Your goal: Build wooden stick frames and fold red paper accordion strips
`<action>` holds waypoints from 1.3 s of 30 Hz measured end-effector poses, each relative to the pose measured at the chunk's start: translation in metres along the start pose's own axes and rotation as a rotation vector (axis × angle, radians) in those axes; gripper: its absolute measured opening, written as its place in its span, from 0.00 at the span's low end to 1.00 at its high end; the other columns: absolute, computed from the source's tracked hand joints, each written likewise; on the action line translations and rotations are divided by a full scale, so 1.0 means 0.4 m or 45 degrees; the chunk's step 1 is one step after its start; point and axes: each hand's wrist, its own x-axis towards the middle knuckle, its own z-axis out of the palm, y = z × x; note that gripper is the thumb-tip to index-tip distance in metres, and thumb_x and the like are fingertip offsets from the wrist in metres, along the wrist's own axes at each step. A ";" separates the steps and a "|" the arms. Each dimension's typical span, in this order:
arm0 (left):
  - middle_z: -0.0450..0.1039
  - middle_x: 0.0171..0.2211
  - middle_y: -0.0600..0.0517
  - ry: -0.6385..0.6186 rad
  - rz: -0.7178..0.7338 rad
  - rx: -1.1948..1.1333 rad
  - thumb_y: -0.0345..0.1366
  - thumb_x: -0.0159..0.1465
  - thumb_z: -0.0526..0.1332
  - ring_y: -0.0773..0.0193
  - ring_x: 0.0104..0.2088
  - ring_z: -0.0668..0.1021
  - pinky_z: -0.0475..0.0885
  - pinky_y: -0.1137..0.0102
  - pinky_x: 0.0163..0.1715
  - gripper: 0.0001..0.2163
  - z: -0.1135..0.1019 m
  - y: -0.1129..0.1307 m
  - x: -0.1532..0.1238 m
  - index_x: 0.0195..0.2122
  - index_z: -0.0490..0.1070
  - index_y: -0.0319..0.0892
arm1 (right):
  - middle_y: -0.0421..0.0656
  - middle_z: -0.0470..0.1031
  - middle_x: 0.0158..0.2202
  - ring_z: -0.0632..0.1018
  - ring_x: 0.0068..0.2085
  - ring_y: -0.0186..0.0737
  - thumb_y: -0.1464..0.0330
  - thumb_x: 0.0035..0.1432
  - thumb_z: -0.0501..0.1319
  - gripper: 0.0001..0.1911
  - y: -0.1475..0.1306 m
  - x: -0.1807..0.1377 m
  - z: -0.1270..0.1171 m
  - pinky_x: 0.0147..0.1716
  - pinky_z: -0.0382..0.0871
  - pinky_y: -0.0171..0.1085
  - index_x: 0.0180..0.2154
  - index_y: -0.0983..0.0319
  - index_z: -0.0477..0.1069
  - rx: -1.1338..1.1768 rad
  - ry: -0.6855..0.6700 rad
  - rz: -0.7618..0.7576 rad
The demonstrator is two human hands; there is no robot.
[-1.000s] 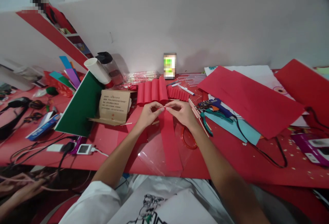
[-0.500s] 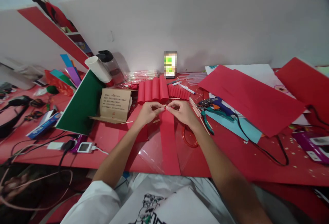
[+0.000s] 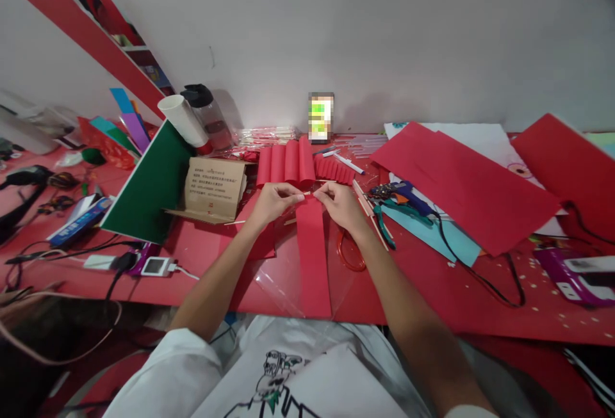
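My left hand (image 3: pixel 273 201) and my right hand (image 3: pixel 339 203) meet at the far end of a long red paper strip (image 3: pixel 312 258) that lies on the red table and runs toward me. Both hands pinch that end, with a thin wooden stick (image 3: pixel 307 194) between the fingertips. Just beyond the hands stands a pleated red paper piece (image 3: pixel 285 163), and a smaller pleated red piece (image 3: pixel 334 171) lies to its right. A clear plastic sheet (image 3: pixel 281 277) lies under the strip.
A small cardboard box (image 3: pixel 214 189) and a green board (image 3: pixel 152 191) lie to the left. Red-handled scissors (image 3: pixel 348 251), green pliers (image 3: pixel 384 223) and a blue glue gun (image 3: pixel 403 194) with a black cord lie to the right. Large red sheets (image 3: pixel 461 181) cover the right side. A phone (image 3: pixel 320 117) leans on the wall.
The hands have moved slightly away from me with the strip's end, and the fingers have tightened on the stick. The view has shifted a little downward.
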 end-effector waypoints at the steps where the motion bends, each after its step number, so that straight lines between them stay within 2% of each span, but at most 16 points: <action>1: 0.80 0.28 0.48 -0.007 0.004 0.001 0.45 0.56 0.70 0.63 0.29 0.78 0.72 0.69 0.31 0.13 0.000 -0.001 0.000 0.31 0.80 0.39 | 0.41 0.76 0.28 0.74 0.31 0.39 0.62 0.62 0.59 0.11 0.001 0.000 0.003 0.33 0.66 0.37 0.29 0.61 0.70 0.004 0.010 0.001; 5: 0.77 0.28 0.50 0.000 0.026 0.015 0.45 0.58 0.69 0.65 0.28 0.76 0.71 0.70 0.30 0.12 0.002 -0.004 0.000 0.31 0.78 0.40 | 0.43 0.78 0.31 0.78 0.34 0.40 0.61 0.62 0.60 0.11 0.000 0.000 0.014 0.35 0.70 0.37 0.32 0.61 0.72 0.143 -0.004 -0.014; 9: 0.74 0.27 0.52 0.013 0.018 0.018 0.45 0.60 0.67 0.67 0.27 0.73 0.69 0.71 0.29 0.12 0.011 -0.001 -0.004 0.32 0.76 0.40 | 0.45 0.81 0.40 0.81 0.41 0.42 0.63 0.61 0.61 0.09 -0.005 0.000 0.013 0.43 0.74 0.39 0.39 0.61 0.75 0.267 0.013 -0.042; 12: 0.73 0.27 0.53 -0.002 -0.016 -0.013 0.46 0.59 0.67 0.68 0.26 0.72 0.67 0.72 0.29 0.13 0.020 0.001 -0.006 0.32 0.75 0.40 | 0.46 0.81 0.43 0.82 0.44 0.42 0.65 0.62 0.61 0.09 -0.004 0.001 0.007 0.45 0.75 0.40 0.41 0.61 0.76 0.288 0.012 -0.055; 21: 0.69 0.26 0.55 -0.023 -0.071 -0.063 0.45 0.59 0.68 0.68 0.26 0.70 0.65 0.72 0.29 0.12 0.024 0.005 -0.003 0.30 0.73 0.41 | 0.45 0.82 0.41 0.81 0.43 0.42 0.67 0.62 0.60 0.08 0.005 0.003 0.009 0.43 0.74 0.39 0.40 0.60 0.77 0.276 -0.025 -0.086; 26: 0.71 0.29 0.54 0.049 0.064 0.016 0.46 0.61 0.66 0.67 0.28 0.71 0.67 0.72 0.30 0.11 0.030 0.006 -0.007 0.34 0.73 0.43 | 0.44 0.81 0.40 0.80 0.41 0.41 0.68 0.61 0.60 0.08 -0.017 -0.003 0.013 0.42 0.74 0.38 0.40 0.59 0.77 0.253 -0.035 -0.076; 32: 0.79 0.38 0.48 0.101 0.178 0.151 0.45 0.61 0.67 0.63 0.35 0.76 0.71 0.69 0.37 0.13 0.043 -0.001 -0.015 0.42 0.78 0.42 | 0.44 0.82 0.39 0.81 0.41 0.41 0.66 0.59 0.62 0.07 -0.017 0.002 0.012 0.42 0.74 0.38 0.38 0.60 0.78 0.391 0.065 -0.030; 36: 0.80 0.35 0.50 0.182 0.149 0.164 0.44 0.60 0.68 0.64 0.32 0.77 0.71 0.69 0.35 0.13 0.047 -0.012 -0.011 0.41 0.78 0.42 | 0.45 0.82 0.40 0.81 0.41 0.42 0.63 0.58 0.65 0.09 -0.011 0.005 0.008 0.42 0.75 0.39 0.39 0.60 0.79 0.462 0.013 0.002; 39: 0.79 0.34 0.50 0.221 0.105 0.120 0.45 0.60 0.68 0.64 0.31 0.77 0.70 0.70 0.34 0.14 0.050 -0.020 -0.007 0.41 0.78 0.41 | 0.45 0.83 0.41 0.82 0.41 0.42 0.64 0.57 0.67 0.11 -0.013 0.004 0.004 0.42 0.76 0.40 0.42 0.59 0.79 0.375 -0.004 -0.003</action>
